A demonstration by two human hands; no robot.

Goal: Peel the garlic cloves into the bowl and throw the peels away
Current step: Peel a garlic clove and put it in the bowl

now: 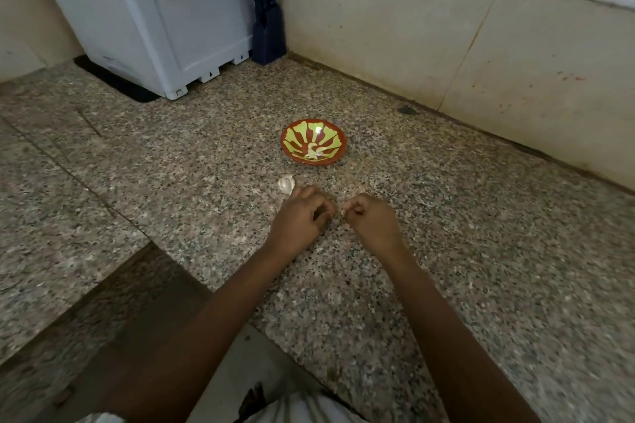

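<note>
A small red bowl (314, 141) with a yellow-green pattern stands on the granite counter (171, 165), with pale peeled pieces in its bottom. A piece of garlic (286, 183) in white skin lies just in front of the bowl, touching my left hand's far side. My left hand (299, 216) and my right hand (372, 220) meet close together above the counter, fingers curled, pinching something small and pale between them that is mostly hidden by the fingers.
A white appliance (154, 21) stands at the back left on a dark mat. A dark knife block (266, 17) sits in the corner beside it. Tiled walls close off the back and right. The counter's edge runs diagonally at lower left.
</note>
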